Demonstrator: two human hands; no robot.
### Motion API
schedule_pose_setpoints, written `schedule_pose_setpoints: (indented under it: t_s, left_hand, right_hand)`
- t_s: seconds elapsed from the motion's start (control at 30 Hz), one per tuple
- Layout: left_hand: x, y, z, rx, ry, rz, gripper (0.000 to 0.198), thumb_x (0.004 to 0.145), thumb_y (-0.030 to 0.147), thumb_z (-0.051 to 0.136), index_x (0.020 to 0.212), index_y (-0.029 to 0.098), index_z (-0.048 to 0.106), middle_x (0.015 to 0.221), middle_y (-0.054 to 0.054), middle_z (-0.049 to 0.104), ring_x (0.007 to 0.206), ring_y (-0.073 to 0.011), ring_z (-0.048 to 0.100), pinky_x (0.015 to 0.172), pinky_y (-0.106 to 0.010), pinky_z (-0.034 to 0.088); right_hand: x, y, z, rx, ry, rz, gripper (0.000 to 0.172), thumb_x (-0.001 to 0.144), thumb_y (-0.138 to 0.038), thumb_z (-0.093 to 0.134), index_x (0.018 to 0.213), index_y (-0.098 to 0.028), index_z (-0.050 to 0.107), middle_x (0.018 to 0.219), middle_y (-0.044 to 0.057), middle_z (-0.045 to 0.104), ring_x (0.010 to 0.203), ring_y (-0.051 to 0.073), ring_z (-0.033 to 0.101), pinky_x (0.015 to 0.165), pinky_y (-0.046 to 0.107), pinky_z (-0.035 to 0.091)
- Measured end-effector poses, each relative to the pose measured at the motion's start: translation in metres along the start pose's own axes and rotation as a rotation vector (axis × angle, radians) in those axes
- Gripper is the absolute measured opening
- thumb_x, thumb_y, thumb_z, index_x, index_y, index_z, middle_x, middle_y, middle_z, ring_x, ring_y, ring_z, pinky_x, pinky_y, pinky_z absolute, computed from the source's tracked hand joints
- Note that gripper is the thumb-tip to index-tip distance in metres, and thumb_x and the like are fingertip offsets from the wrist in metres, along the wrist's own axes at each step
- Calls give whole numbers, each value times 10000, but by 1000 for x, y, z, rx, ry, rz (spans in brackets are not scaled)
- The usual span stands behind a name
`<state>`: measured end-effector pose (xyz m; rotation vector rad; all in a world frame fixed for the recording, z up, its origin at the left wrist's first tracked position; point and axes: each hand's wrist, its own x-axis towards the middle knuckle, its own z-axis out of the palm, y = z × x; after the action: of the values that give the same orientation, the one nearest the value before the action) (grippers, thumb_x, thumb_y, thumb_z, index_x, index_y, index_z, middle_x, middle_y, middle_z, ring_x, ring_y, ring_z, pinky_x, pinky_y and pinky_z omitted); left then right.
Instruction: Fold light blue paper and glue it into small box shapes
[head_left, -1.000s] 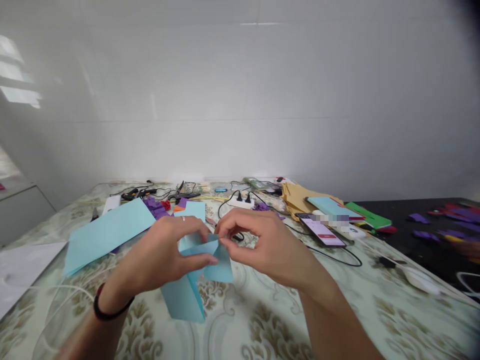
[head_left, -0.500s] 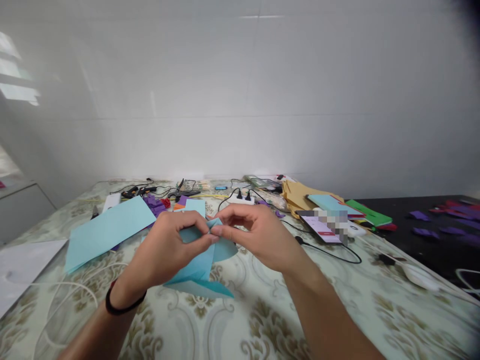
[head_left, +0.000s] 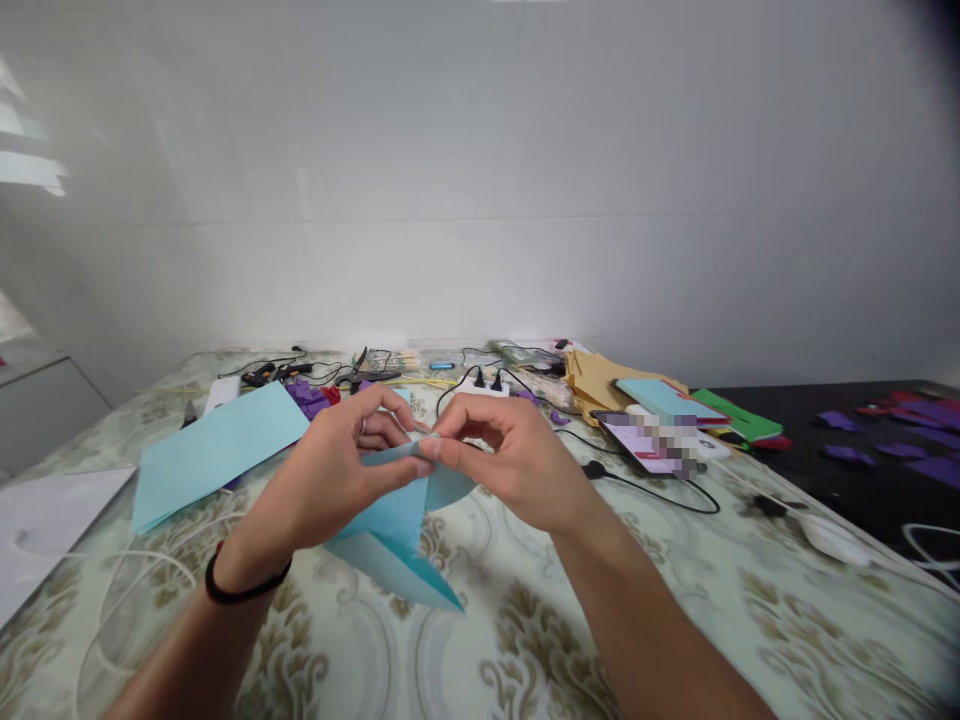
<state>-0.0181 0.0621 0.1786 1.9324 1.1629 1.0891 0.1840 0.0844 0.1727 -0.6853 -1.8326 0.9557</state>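
A folded light blue paper (head_left: 394, 540) hangs just above the patterned table (head_left: 525, 620), held between both hands. My left hand (head_left: 330, 480) pinches its top edge from the left, thumb under and fingers curled over; a black band circles that wrist. My right hand (head_left: 499, 460) pinches the same edge from the right, fingertips meeting those of the left hand. The paper's lower point slants down toward me.
A larger light blue sheet (head_left: 217, 450) lies at the left, a white sheet (head_left: 45, 520) beyond it. Cables, a power strip (head_left: 484, 385), purple scraps (head_left: 307, 397), a phone (head_left: 649, 445) and stacked coloured paper (head_left: 675, 405) crowd the far side. A black surface (head_left: 862, 470) lies right.
Both hands have kept their pinch on the blue paper and turned it; its lower part swung from hanging straight down to slanting toward me.
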Motion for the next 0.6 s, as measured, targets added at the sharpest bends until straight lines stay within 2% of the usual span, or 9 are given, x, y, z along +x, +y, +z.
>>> schedule_pose_setpoints:
  t_s: [0.1,0.23,0.3,0.4,0.47,0.53,0.6]
  left_hand:
    - [0,-1,-3,133,-133,12,143,845,346,789,868,215,737,715,41,617,694,-138,549,633,-245,414]
    - [0,-3,-3,253,-166,19,212,877,361,741,755,188,730,624,56,439,602,-112,351,536,-249,274]
    - [0,-5,-1,257,-167,31,248,870,352,741,697,186,678,616,61,382,592,-107,314,518,-245,252]
    - [0,-9,0,271,-125,52,407,851,353,761,561,182,531,575,65,296,548,-97,256,479,-251,190]
    - [0,-10,-1,256,-82,63,399,867,337,746,558,181,545,560,61,341,536,-95,287,477,-247,210]
    - [0,-9,-2,191,-33,62,330,898,343,720,621,183,640,584,45,474,554,-105,392,501,-236,297]
    - [1,-7,-3,89,25,50,301,907,376,725,679,182,711,639,20,602,600,-128,503,548,-241,396]
  right_hand:
    - [-1,0,0,14,5,-21,280,887,-380,762,700,-205,648,688,-14,619,653,134,525,607,286,406]
    - [-1,-1,2,-29,-3,-48,292,942,-403,712,731,-206,672,729,-3,665,686,142,562,635,288,425]
    - [-1,-1,5,-73,11,-73,278,956,-378,700,739,-206,686,732,-3,678,699,145,580,650,292,433]
    - [-2,-1,8,-111,54,-87,248,959,-336,697,746,-210,693,741,-3,693,717,149,607,675,294,454]
    - [-1,-1,8,-82,63,-82,196,956,-339,704,802,-219,711,796,4,714,766,157,639,718,294,485]
    - [1,0,5,-22,39,-63,125,933,-361,738,950,-237,738,940,20,750,885,176,676,803,302,516]
    - [3,3,0,-3,-14,-5,203,894,-394,782,1028,-247,739,1013,28,749,923,188,680,798,300,527]
